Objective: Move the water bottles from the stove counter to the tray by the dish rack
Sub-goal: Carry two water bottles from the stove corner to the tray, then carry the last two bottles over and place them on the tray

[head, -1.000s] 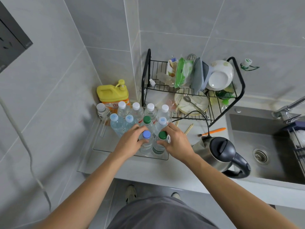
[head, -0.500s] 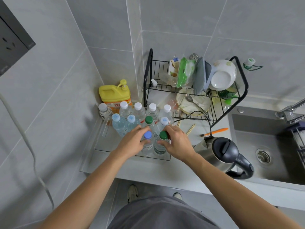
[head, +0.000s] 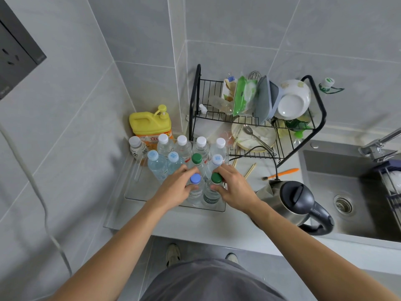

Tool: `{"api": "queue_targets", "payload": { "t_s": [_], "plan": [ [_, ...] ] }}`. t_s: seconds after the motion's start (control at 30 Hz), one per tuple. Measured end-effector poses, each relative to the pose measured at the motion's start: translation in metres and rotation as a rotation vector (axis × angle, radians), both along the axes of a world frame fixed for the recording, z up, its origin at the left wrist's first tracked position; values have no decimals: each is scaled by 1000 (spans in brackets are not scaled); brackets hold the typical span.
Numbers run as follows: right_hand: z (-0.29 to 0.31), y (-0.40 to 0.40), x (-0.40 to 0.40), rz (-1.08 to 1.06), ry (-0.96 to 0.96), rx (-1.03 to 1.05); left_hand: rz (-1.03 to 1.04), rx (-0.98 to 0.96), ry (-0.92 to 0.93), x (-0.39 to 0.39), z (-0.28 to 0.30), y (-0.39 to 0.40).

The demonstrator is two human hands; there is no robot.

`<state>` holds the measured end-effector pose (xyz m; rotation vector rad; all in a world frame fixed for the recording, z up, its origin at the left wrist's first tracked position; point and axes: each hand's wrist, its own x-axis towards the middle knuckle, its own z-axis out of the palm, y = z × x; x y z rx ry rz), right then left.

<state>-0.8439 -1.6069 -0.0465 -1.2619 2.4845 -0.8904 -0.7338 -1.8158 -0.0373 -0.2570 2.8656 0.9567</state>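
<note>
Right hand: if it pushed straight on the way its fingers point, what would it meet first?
The right hand grips the near green-capped bottle, fingers pointing up-left. Straight on, it would likely meet the far green-capped bottle first, though depth is unclear.

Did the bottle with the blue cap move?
No. The blue-capped bottle sits in the same spot by the tray's front edge, left hand around it.

eleven water bottles point(head: 181, 146), one tray point(head: 138, 193), one kettle point(head: 290, 200), one dish rack point(head: 321, 118)
</note>
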Motion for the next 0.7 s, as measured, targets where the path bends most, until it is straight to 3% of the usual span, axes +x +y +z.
{"api": "queue_targets", "payload": {
  "t_s": [0.27,0.47,0.7],
  "plan": [
    [1,1,10,-87,-11,55,1,-85,-22,2,10,-2],
    [19,11,24,-203,-22,53,78,-244,368,-4,37,2],
    [67,53,39,-525,118,-58,-87,-342,505,-45,87,44]
  ]
}}
